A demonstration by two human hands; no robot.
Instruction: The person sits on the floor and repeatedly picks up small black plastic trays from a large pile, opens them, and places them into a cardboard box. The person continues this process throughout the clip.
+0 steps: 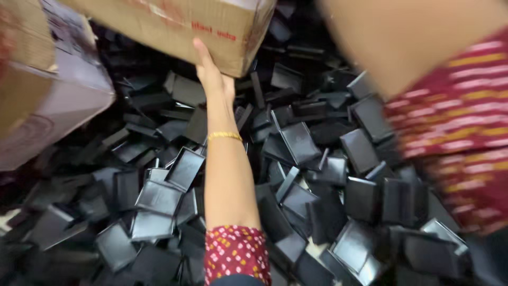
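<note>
Left hand (211, 71) flat against underside of tilted cardboard box (174, 24), above heap of black plastic trays (299, 142).

Fingers extended, palm pressed to box's lower edge, pushing or propping rather than wrapped around it; thin gold bangle (224, 136) at wrist, red dotted sleeve (235, 254) at elbow. Right arm blurred at upper right in red striped sleeve (465, 127); hand itself out of view, grip impossible to tell. Box brown, corrugated, taped at corner, red print on side. Second carton (47, 90), pale and glossy, leaning at left edge. Trays shallow, square, rimmed, matte black, tumbled at all angles, covering floor completely; nothing between hand and box.
</note>
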